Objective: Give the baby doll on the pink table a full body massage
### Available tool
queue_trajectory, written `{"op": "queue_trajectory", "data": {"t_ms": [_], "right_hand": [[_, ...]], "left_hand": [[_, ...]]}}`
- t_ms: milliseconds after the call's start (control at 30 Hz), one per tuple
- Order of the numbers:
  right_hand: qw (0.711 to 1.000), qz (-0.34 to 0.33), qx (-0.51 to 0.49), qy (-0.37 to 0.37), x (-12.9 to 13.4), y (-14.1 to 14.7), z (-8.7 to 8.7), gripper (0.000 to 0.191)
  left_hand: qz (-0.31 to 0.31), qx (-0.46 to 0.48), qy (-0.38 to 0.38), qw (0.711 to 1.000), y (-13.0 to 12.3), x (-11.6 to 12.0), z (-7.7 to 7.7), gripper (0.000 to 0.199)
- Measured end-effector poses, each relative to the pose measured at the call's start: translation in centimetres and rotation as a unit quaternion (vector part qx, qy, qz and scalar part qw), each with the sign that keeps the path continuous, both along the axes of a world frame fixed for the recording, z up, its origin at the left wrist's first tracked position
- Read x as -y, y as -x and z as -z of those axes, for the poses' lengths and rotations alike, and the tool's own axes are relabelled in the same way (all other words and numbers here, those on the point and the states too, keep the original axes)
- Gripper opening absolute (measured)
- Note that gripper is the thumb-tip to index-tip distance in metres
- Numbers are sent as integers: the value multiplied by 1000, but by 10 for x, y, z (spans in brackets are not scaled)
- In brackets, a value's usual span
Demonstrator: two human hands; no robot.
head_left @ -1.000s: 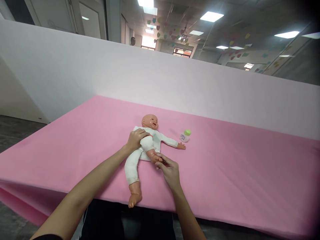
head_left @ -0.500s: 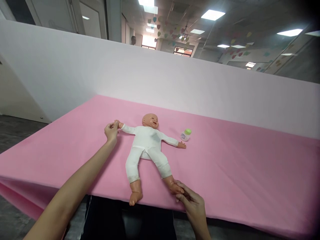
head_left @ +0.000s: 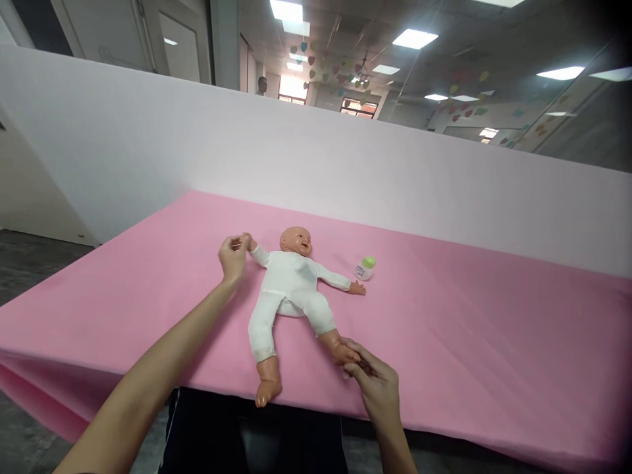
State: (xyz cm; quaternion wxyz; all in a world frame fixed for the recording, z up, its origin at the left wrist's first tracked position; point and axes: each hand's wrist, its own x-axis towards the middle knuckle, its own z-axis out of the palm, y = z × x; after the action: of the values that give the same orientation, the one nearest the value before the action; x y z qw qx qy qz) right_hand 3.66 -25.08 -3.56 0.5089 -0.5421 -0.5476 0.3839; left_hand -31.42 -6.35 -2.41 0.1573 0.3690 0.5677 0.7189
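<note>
A baby doll (head_left: pixel 291 280) in a white cloth suit lies on its back on the pink-covered table (head_left: pixel 444 342), head away from me. My left hand (head_left: pixel 234 253) pinches the doll's hand on the left side, holding that arm bent and a little raised. At the near edge, my right hand (head_left: pixel 376 375) is closed around the doll's foot on the right side, with that leg slightly lifted. The doll's other arm stretches out to the right, and its other foot rests by the table's front edge. Close to the outstretched hand lies a small clear bottle (head_left: pixel 364 268) with a green cap, tilted.
A white partition wall (head_left: pixel 316 158) runs along the far side of the table. Beyond it are a glass pane with heart-shaped decorations, ceiling lights and a person (head_left: pixel 262 85) in the distance. A grey floor (head_left: pixel 29 270) shows at the left.
My left hand has moved right and inward, bending the doll's arm toward its head. My right hand has shifted slightly up and away from me with the foot, bending that leg a little.
</note>
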Motion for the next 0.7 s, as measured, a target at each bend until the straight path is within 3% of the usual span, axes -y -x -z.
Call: {"op": "queue_trajectory", "data": {"t_ms": [100, 233, 300, 400, 567, 633, 700], "right_hand": [[999, -29, -15, -13, -20, 19, -18, 33], [996, -77, -48, -25, -42, 46, -25, 34], [994, -90, -65, -20, -52, 58, -22, 34], [991, -97, -92, -4, -61, 73, -15, 33], [990, -86, -116, -7, -57, 78, -11, 33], [992, -73, -106, -14, -48, 69, -13, 32], [994, -58, -89, -12, -36, 53, -14, 32]], "left_hand": [[79, -190, -46, 977, -36, 3, -5, 19], [140, -423, -24, 895, -68, 2, 5, 19], [157, -475, -14, 866, -73, 3, 10, 17], [192, -497, -13, 846, -71, 6, 12, 11], [184, -485, -9, 855, -65, 9, 12, 12], [154, -449, -6, 880, -62, 10, 11, 15], [122, -363, -10, 924, -55, 10, 7, 18]]}}
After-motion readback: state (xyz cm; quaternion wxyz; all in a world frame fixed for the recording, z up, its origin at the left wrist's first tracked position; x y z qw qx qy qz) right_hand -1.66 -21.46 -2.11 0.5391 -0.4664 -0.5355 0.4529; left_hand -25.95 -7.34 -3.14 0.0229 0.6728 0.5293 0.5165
